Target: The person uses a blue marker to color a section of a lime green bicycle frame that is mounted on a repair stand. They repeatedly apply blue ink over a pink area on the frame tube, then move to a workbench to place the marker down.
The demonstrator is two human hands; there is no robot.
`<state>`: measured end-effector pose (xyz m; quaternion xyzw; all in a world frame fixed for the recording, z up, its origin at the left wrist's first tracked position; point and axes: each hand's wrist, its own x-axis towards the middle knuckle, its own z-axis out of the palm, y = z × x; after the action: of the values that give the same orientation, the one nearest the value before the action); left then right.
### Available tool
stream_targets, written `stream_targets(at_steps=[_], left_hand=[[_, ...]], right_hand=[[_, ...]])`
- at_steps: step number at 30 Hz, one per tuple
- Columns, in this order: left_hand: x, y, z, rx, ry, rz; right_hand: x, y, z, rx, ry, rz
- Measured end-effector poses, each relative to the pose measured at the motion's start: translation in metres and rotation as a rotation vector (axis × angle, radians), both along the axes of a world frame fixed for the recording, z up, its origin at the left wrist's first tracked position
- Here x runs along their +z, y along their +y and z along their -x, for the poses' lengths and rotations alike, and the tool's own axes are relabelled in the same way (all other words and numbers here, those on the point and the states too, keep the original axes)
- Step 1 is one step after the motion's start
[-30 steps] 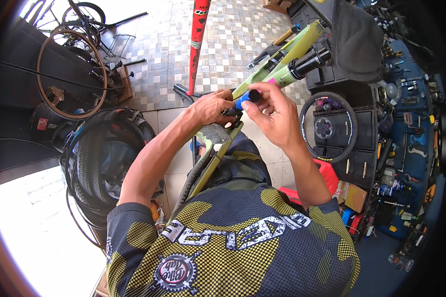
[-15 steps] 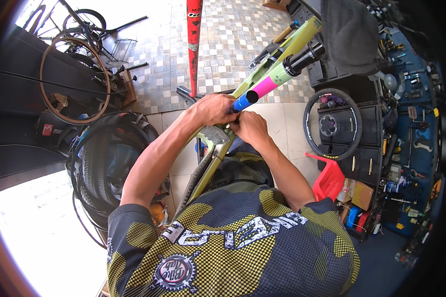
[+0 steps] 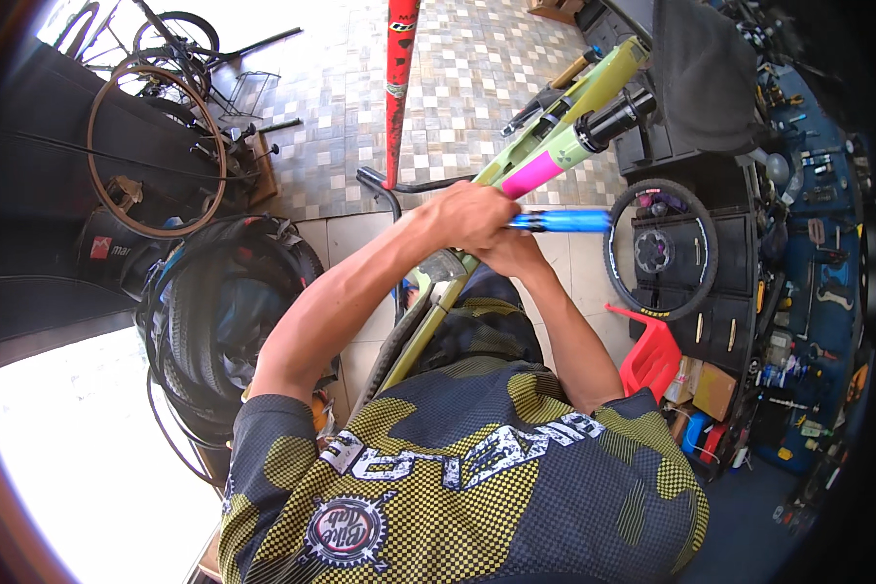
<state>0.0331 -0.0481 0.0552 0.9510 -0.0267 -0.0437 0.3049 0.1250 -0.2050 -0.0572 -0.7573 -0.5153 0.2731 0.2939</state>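
A light green bicycle frame (image 3: 563, 143) with a pink patch slants from the upper right down toward my body. Its upper end carries a black tube (image 3: 621, 119). Over the frame's middle, my left hand (image 3: 474, 216) is closed on a blue tubular tool (image 3: 569, 221), whose shaft sticks out to the right and is smeared by motion. Just beneath and to the right, my right hand (image 3: 516, 256) lies close against the left one, its fingers hidden. What the tool's inner end meets is covered by my hands. A dark curved part (image 3: 442, 266) shows below my left hand.
A red post (image 3: 397, 92) on a black base stands ahead. Piled tyres (image 3: 190, 341) and a bare rim (image 3: 92, 146) are at left. To the right are a wheel (image 3: 708, 253), a red plastic chair (image 3: 649, 360) and a blue tool board (image 3: 827, 224).
The blue tool has swung from pointing up toward the camera to lying out to the right. My left hand has moved right, over the right hand. The whole view has shifted slightly.
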Motion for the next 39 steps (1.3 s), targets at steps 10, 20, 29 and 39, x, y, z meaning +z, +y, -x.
stream_targets(at_steps=[10, 20, 29, 39], left_hand=[[0.112, -0.014, 0.011, -0.122, -0.373, 0.118], [0.119, -0.104, -0.012, -0.491, -0.578, -0.264], [0.094, -0.256, -0.137, -0.806, -0.527, -0.376], [0.031, -0.478, -0.286, -1.027, -0.436, -0.516]], right_hand=[[0.074, -0.045, 0.016, -0.211, 0.595, -0.037], [0.093, -0.105, 0.03, -0.414, 0.927, -0.314], [0.103, -0.293, -0.045, -0.628, 1.346, -0.551], [0.128, -0.523, -0.129, -0.743, 0.769, 0.006]])
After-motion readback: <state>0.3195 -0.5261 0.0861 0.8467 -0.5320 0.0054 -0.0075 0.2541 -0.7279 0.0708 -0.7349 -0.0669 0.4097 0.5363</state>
